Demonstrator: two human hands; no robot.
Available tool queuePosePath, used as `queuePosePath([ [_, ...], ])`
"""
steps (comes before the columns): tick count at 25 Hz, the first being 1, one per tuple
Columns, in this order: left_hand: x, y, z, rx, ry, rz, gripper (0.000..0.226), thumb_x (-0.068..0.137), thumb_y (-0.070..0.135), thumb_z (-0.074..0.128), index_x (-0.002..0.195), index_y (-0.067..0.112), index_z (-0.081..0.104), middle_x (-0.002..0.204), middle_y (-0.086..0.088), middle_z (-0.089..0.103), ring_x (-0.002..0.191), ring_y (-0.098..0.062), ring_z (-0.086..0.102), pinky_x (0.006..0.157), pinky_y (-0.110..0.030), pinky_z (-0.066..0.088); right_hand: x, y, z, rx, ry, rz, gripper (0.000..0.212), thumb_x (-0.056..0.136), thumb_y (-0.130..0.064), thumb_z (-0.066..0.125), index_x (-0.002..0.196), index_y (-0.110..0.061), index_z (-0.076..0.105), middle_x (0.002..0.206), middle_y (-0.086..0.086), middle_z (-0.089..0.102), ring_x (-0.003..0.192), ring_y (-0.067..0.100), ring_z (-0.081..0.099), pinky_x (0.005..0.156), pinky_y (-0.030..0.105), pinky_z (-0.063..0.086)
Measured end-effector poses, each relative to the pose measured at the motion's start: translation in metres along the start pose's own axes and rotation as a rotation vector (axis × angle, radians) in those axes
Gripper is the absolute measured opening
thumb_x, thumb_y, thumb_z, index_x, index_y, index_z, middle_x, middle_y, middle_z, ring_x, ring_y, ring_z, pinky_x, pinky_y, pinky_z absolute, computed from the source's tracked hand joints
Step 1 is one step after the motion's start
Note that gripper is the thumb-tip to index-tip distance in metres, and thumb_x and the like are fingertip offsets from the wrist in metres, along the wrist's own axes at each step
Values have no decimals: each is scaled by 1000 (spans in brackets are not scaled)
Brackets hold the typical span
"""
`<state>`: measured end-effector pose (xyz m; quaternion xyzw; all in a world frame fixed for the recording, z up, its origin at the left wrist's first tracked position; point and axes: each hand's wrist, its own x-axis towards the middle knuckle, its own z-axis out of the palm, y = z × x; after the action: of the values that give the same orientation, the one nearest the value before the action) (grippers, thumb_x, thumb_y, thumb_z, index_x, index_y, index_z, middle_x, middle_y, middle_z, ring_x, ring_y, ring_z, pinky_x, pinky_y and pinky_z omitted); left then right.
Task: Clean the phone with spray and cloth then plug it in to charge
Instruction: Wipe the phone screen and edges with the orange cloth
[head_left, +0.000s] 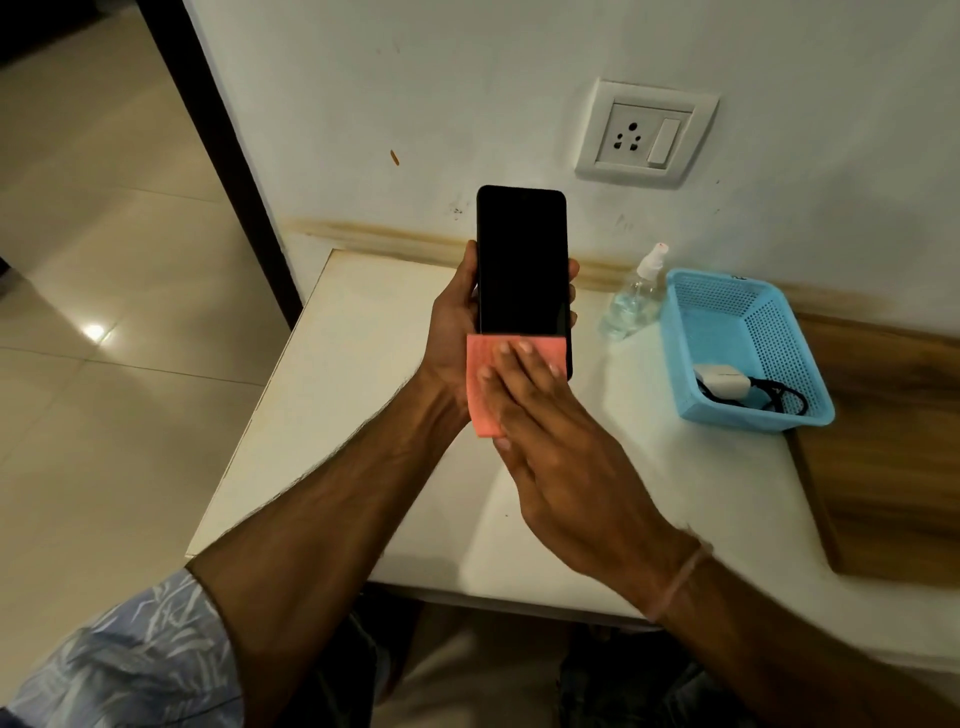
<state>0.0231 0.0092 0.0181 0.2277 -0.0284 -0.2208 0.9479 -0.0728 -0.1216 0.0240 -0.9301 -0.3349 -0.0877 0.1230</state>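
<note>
The right hand (540, 415) lies nearest, at the lower end of the phone (522, 260). Its fingers are straight and held together, pressing a folded pink cloth (480, 353) flat against the bottom of the screen.

The left hand (452, 322) grips the phone from behind, thumb on one long edge and fingertips curled round the other. The phone is held upright above the white table (363, 364), screen dark and facing the person.

Assessment: wiping is in hand and the upper screen is uncovered. Recommended: even strokes up the full length of the glass with flat fingers, while the grip on the edges is kept firm.

Beyond and to the right of the phone stands the spray bottle (631, 301). Further right, a blue basket (779, 322) holds the charger (722, 382) and cable (779, 397). The wall socket (647, 136) sits above and right of the phone, with nothing plugged in.
</note>
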Motion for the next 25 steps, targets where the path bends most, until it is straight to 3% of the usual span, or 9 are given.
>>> queuePosePath([
  [4,2,0,2,-31,-47,7,74,102,64,27,147,6,38,127,-15,53,109,-24,53,102,-36,38,4,11,-9,-28,2,-15,49,103,-25,29,149,-7,31,158,9,25,148,20,16,121,36,17],
  [7,2,-1,2,-10,22,30,66,103,60,35,141,9,51,126,-13,61,114,-26,60,107,-38,42,62,31,-25,-8,111,81,51,102,-23,33,149,-7,29,158,9,24,149,20,14,122,34,14],
  [9,2,-3,2,-27,64,64,58,103,55,43,140,12,57,133,-12,62,123,-28,59,111,-42,43,104,42,-36,-16,135,138,51,102,-23,33,150,-8,27,159,9,22,149,21,13,122,33,13],
  [13,2,-5,1,-40,102,74,60,102,54,47,148,16,50,149,-13,50,138,-30,49,118,-45,36,133,45,-33,-31,163,138,50,103,-24,34,151,-10,25,160,8,19,150,22,9,122,34,11],
  [16,1,-5,2,-45,67,51,59,104,51,41,146,11,50,140,-13,57,126,-25,58,110,-37,43,98,32,-23,4,177,75,51,102,-22,37,150,-11,28,160,7,20,150,20,9,122,37,16],
  [19,1,-1,1,-8,-2,3,69,102,62,28,139,7,48,128,-13,53,110,-22,52,101,-34,39,40,18,-9,5,95,-3,49,102,-24,35,149,-10,32,159,7,23,150,18,10,121,39,18],
  [22,3,-1,-1,31,-14,6,76,102,65,27,140,4,48,125,-15,56,106,-23,54,98,-36,40,3,21,-6,-42,18,-74,49,103,-26,32,149,-8,32,158,8,25,149,20,14,120,40,22],
  [25,3,-2,-1,52,5,24,73,102,64,33,141,5,52,124,-16,63,107,-26,65,100,-39,47,22,37,-17,-4,72,-17,48,100,-18,38,147,-4,35,156,11,29,148,22,18,120,40,21],
])
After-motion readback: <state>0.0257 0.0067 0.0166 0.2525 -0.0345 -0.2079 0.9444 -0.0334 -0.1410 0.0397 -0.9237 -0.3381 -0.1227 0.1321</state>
